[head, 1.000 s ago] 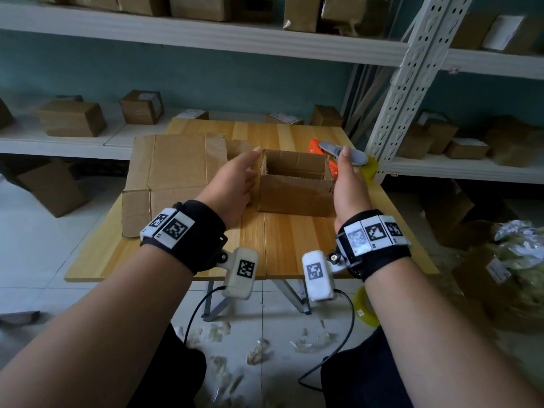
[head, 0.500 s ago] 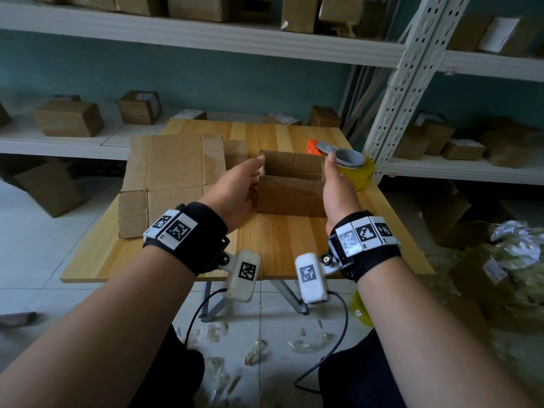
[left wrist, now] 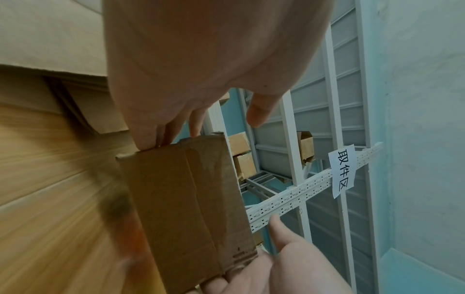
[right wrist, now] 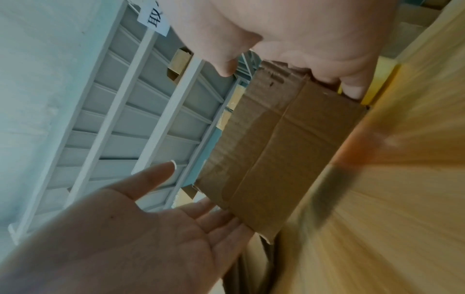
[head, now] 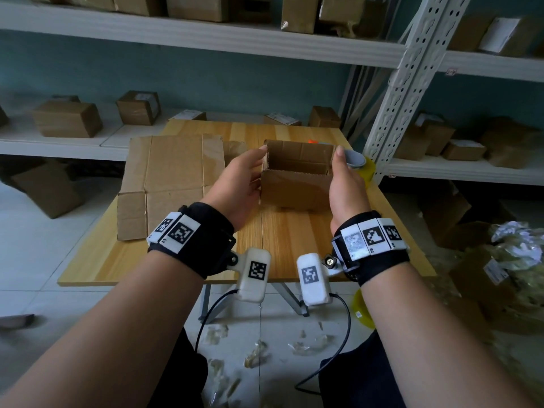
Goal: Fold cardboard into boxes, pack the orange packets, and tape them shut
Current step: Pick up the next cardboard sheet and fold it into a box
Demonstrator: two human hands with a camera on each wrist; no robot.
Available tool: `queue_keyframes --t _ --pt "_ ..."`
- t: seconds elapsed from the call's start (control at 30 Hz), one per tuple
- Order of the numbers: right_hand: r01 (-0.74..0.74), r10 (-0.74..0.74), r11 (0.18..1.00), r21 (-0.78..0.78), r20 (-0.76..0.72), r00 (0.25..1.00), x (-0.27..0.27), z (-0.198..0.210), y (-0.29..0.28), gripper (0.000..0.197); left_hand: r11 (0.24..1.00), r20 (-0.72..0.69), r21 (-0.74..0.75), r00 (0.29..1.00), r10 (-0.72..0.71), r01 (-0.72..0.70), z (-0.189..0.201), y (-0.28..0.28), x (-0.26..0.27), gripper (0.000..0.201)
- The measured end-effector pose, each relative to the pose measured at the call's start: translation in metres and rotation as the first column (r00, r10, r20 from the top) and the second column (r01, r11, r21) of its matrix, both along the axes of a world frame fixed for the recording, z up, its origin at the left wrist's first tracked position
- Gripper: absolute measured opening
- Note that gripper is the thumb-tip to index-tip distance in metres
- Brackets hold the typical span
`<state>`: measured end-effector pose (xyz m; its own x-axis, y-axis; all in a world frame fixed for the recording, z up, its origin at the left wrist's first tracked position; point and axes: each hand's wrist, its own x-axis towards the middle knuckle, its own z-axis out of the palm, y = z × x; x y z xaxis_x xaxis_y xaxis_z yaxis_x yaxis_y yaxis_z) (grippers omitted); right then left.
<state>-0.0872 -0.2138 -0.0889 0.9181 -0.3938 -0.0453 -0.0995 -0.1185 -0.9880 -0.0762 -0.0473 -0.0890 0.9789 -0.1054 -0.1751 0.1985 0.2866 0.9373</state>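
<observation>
The open cardboard box is held between the person's two hands above the middle of the wooden table, toward its far right part; the wrist views show its taped underside clear of the tabletop. Its top flaps stand upright and the interior shows no contents. The left hand lies flat against the box's left end, fingers straight and spread, thumb raised apart from the cardboard. The right hand presses against the right end, thumb upright along the rim, fingers reaching behind and under that end; how tightly they curl cannot be told. A sliver of an orange packet shows behind the box near the table's far edge. A yellow tape roll with a grey object on top sits at the far right edge, just beyond the right thumb. Flattened cardboard sheets lie along the table's left side, overhanging its left edge.
</observation>
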Motion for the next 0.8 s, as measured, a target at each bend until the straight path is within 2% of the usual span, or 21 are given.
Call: queue_keyframes --t 0.17,0.23,0.33,0.43,0.5,0.63,0.7,0.8 --pt "0.013 -0.015 1.0 0.021 0.095 0.995 0.015 0.026 -0.005 0.064 0.997 0.127 -0.065 0.991 0.045 -0.037 0.015 -0.002 0.017 0.034" --pt "0.039 -0.041 0.999 0.02 0.118 0.992 0.031 0.038 -0.006 0.06 0.992 0.172 -0.122 0.983 0.061 -0.04 0.025 -0.006 0.034 0.036" --pt "0.014 -0.014 1.0 0.001 0.096 0.995 0.054 0.057 -0.013 0.082 0.983 0.186 -0.169 0.977 0.108 -0.076 0.041 -0.016 0.071 0.044" --pt "0.033 -0.037 0.998 0.048 0.095 0.995 0.083 0.077 -0.026 0.078 0.979 0.188 -0.192 0.977 0.101 -0.064 0.057 -0.032 0.108 0.054" --pt "0.042 -0.045 0.998 0.039 0.086 0.995 0.11 0.086 -0.037 0.077 0.986 0.186 -0.161 0.981 0.064 -0.033 0.06 -0.045 0.135 0.051" --pt "0.048 -0.046 0.996 -0.078 0.026 0.999 0.176 0.092 -0.054 0.076 0.997 0.149 -0.074 0.989 0.023 -0.012 0.06 -0.07 0.191 0.038" --pt "-0.019 0.022 0.99 -0.142 0.017 1.0 0.207 0.09 -0.065 0.072 0.998 0.12 -0.055 0.993 0.015 -0.008 0.057 -0.076 0.211 0.037" --pt "-0.052 0.053 0.993 -0.108 0.011 0.999 0.249 0.085 -0.081 0.077 0.999 0.105 -0.03 0.994 0.029 -0.026 0.053 -0.081 0.236 0.043"
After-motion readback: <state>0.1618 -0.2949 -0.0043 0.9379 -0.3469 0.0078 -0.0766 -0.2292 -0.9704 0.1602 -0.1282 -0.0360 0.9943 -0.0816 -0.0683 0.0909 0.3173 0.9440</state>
